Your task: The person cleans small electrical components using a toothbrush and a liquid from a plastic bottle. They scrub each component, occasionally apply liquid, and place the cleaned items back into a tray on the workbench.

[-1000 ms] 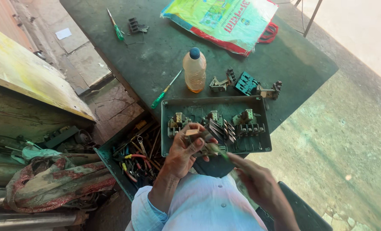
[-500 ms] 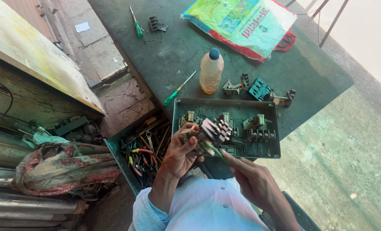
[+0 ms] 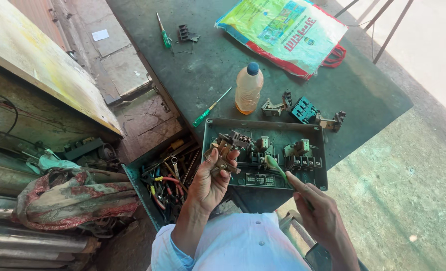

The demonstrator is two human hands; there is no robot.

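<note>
My left hand [image 3: 209, 181] grips a small metal and black switch part [image 3: 226, 147], lifted over the left end of a shallow grey metal box [image 3: 319, 165]. Several similar switch parts sit inside that box. My right hand [image 3: 321, 215] holds a green-handled screwdriver [image 3: 275, 168] near the box's front edge; its tip is hidden, apart from the held part. The box rests on a dark green table [image 3: 203, 75].
On the table stand a plastic bottle [image 3: 247, 89] of amber liquid, two green screwdrivers [image 3: 209, 109], loose switch parts [image 3: 303, 110] and a printed bag [image 3: 283, 30]. An open toolbox [image 3: 165, 178] of tools sits at left, beside cloth [image 3: 72, 198] and pipes.
My left hand has turned and raised the switch part toward the box's left end. My right hand has drawn back to the right with the screwdriver, away from the part.
</note>
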